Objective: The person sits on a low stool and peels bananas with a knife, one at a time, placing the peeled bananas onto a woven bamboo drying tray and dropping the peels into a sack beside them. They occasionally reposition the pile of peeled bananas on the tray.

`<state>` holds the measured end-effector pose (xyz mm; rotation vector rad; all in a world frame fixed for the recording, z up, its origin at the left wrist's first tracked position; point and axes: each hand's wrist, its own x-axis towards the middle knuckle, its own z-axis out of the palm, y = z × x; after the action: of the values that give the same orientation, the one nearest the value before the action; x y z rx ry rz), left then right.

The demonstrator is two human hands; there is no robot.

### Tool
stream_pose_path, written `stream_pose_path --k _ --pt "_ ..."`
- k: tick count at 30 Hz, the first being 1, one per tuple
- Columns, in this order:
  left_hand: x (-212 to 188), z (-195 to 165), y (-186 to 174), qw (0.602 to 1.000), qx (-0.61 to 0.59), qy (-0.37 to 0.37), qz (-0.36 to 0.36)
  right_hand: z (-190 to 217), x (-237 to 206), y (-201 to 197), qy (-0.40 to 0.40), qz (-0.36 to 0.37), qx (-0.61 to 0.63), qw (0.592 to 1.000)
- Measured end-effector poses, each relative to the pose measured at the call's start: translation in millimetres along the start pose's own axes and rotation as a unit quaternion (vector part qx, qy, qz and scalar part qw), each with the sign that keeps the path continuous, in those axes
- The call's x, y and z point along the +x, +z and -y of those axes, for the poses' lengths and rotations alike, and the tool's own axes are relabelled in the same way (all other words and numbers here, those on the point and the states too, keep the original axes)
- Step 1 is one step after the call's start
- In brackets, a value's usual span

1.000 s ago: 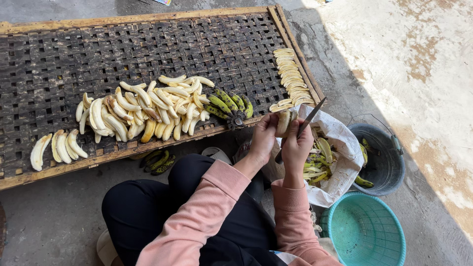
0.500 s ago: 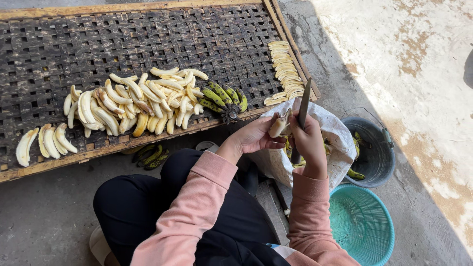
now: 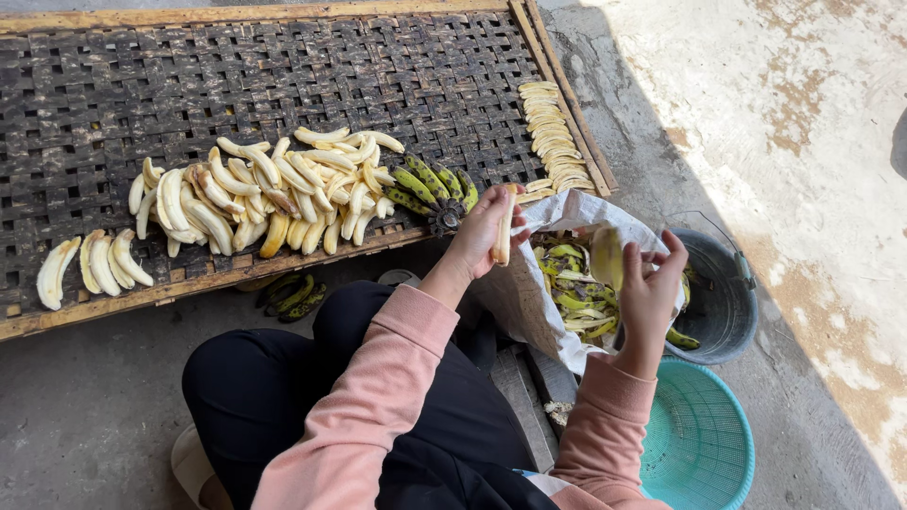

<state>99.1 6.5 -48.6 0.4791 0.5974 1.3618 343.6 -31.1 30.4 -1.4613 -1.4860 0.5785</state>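
My left hand [image 3: 480, 236] grips a peeled pale banana [image 3: 504, 229] upright, just off the front edge of the woven drying tray [image 3: 283, 76]. Over an opened white sack [image 3: 524, 297] filled with green and yellow peels [image 3: 576, 283] hovers my right hand [image 3: 652, 288], fingers spread and its palm turned away from me. No knife shows in it. A pale peel [image 3: 605, 253] lies just left of that hand. On the tray, a heap of peeled bananas [image 3: 265, 198] sits next to a bunch of green bananas [image 3: 430, 184].
A row of banana slices [image 3: 553, 142] lines the tray's right edge. More peeled bananas [image 3: 90, 264] lie at its front left. A dark bucket [image 3: 723, 302] and a teal basket [image 3: 699, 444] stand at the right. Dark green bananas [image 3: 293, 295] lie on the concrete by my knee.
My hands have parted: the left keeps the banana, the right has moved right over the sack. The knife held upright in my right hand is no longer visible.
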Motion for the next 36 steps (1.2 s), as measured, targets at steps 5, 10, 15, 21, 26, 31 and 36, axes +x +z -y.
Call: stream_pose_path --k 5,10,15,21,26,31,36 --pt "4 -15 2 0.981 -0.023 0.146 -0.128 23 -53 43 0.014 0.215 0.222 0.951" --pt "2 -25 -8 0.963 -0.001 0.195 -0.184 39 -83 82 -0.017 0.343 0.254 0.904" --pt "3 -26 -21 0.955 -0.003 0.167 -0.243 37 -77 100 -0.002 0.412 0.248 0.877" --pt "2 -25 -24 0.951 0.009 0.168 -0.26 30 -77 106 0.041 0.412 0.258 0.873" --pt "-2 -28 -16 0.945 0.036 0.18 -0.269 27 -77 107 0.049 0.412 0.273 0.868" --pt "-8 -31 -12 0.946 0.005 0.202 -0.253 26 -77 112 0.039 0.398 0.276 0.874" --pt "-9 -27 -10 0.956 -0.093 0.144 -0.24 25 -75 118 0.037 0.391 0.28 0.876"
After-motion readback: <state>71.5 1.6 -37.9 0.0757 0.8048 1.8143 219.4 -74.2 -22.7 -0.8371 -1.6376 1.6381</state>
